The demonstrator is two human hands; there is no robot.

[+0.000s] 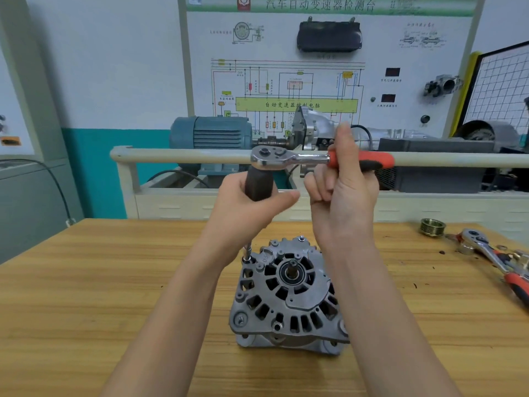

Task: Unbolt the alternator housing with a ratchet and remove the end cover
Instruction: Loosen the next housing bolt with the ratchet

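**Tall tool stack could slip off the bolt**

While the left hand (252,207) grips the dark extension handle (259,183) and the right hand (343,196) holds the ratchet (289,159), the alternator (289,293) sits unclamped on the bench (86,282); tilting the tall driver could slip the socket (246,255) or tip it.

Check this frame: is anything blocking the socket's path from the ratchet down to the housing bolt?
Nothing visible blocks it. The ratchet, held by the right hand, sits atop a dark handle gripped by the left hand; its thin extension already reaches a bolt at the alternator housing's upper-left edge. The forearm hides the shaft's middle.
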